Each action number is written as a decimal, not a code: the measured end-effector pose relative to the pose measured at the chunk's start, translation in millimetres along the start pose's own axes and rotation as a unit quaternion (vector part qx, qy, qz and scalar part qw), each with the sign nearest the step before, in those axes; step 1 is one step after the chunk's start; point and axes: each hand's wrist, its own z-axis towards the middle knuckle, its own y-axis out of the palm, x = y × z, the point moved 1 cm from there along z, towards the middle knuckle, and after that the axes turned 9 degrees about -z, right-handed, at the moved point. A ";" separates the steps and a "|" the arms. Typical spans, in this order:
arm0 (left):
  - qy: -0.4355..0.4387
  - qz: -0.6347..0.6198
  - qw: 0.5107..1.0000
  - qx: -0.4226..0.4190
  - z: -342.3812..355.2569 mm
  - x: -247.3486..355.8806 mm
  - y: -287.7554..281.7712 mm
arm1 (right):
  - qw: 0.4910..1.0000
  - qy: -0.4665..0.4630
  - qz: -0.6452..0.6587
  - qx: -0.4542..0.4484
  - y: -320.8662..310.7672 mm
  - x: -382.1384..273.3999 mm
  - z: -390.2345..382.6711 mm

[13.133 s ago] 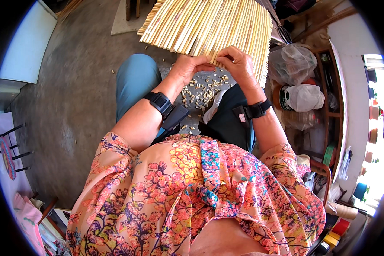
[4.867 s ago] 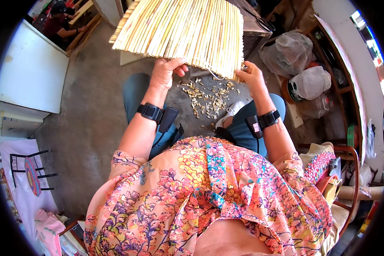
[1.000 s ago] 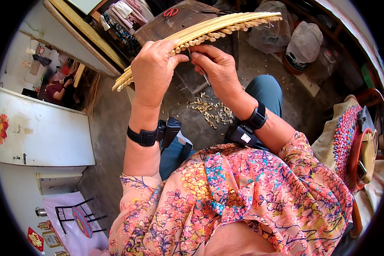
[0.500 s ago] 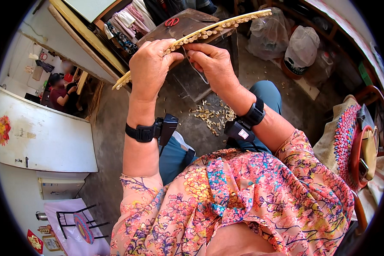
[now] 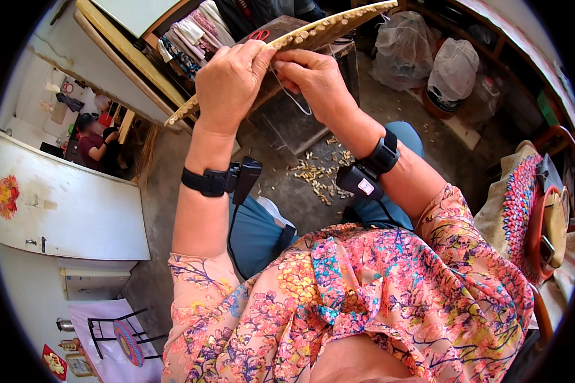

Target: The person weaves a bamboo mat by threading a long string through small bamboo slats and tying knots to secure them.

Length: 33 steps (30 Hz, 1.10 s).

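A panel of thin pale stalks laid side by side, their cut ends showing along the lower edge, is held up tilted, its right end high. My left hand is closed on its near edge, the thumb pressed along the top. Close beside it, my right hand has thumb and fingers pinched together just under that edge. A thin white cord hangs in a loop from the pinched fingers; its upper end is hidden at the panel. Whether a needle is there cannot be seen.
Short cut stalk pieces are scattered on the floor below. A dark low table with red scissors stands ahead. Plastic-wrapped bundles sit at far right, boards lean at left. A person sits in the far-left room.
The panel has tipped, so more of its underside face shows now. My left thumb has come up onto its edge. My right hand has shifted slightly left and up, still pinching.
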 end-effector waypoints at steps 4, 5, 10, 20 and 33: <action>-0.012 -0.017 0.999 -0.026 22.2 -19.0 -4.1 | 0.999 0.013 0.019 -0.039 5.1 -2.7 22.9; -0.029 -0.028 0.998 -0.044 27.1 -23.6 -6.2 | 0.999 0.007 0.024 -0.037 7.5 -2.3 26.9; -0.035 -0.067 0.994 -0.074 43.2 -48.4 -10.5 | 0.999 0.007 0.005 -0.045 15.8 -4.7 40.3; -0.057 -0.102 0.990 -0.082 55.5 -64.6 -11.0 | 0.998 0.031 0.039 -0.031 20.9 -7.4 55.5; -0.053 -0.069 0.994 -0.073 57.4 -63.8 -9.0 | 1.000 0.002 0.019 0.002 23.4 -1.0 62.4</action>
